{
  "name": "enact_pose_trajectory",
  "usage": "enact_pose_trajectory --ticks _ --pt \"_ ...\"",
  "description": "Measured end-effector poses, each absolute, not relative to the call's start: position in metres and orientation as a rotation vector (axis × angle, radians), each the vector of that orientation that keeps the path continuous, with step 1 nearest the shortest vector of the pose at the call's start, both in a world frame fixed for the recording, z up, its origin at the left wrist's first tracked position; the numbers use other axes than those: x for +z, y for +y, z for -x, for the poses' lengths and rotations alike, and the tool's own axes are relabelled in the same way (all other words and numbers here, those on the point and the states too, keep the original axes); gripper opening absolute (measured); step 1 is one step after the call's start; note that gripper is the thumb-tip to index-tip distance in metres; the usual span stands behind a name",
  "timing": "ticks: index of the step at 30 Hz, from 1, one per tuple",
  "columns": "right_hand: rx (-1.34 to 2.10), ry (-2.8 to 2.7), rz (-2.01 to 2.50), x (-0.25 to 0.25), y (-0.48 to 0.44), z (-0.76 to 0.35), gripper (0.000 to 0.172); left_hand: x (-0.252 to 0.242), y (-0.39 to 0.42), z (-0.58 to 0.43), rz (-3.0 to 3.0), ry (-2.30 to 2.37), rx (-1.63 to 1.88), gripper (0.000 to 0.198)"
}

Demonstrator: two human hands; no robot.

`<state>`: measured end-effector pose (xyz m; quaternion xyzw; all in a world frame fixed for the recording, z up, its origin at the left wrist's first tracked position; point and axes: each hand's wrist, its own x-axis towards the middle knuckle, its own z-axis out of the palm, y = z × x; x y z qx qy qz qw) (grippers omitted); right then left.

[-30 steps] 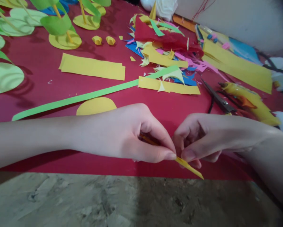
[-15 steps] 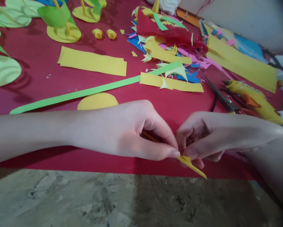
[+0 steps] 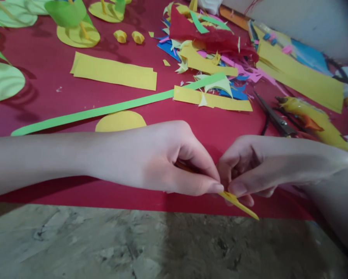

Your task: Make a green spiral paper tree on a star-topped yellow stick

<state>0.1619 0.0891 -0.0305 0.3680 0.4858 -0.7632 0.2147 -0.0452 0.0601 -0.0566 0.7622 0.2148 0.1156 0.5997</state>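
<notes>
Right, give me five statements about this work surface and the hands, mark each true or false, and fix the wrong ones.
1. The left hand and the right hand are both at the same thin yellow piece. True.
2. The scissors lie beside the left forearm. False: they lie beyond the right hand, next to a yellow tool.
3. Two small folded yellow pieces lie apart from each other on the red surface. True.
4. The round yellow piece is fully in view. False: its near part is hidden by the left arm.
5. A yellow strip overlaps the long green strip. True.
</notes>
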Motion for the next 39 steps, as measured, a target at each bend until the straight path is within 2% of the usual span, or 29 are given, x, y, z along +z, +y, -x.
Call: enact_pose_trajectory --ticks 7,17,39 --pt "-2.056 1.391 -1.025 -0.03 0.088 -0.159 0.013 -0.046 0.06 0.044 -1.817 0.571 0.195 0.022" --pt "-2.053 1.466 -1.031 -0.029 0.087 -0.158 0.01 -0.045 0.06 0.043 -1.907 0.611 0.164 0.024" --pt "-2.071 1.418 -0.946 -0.03 0.09 -0.161 0.016 -0.05 0.059 0.041 -1.855 0.505 0.298 0.019"
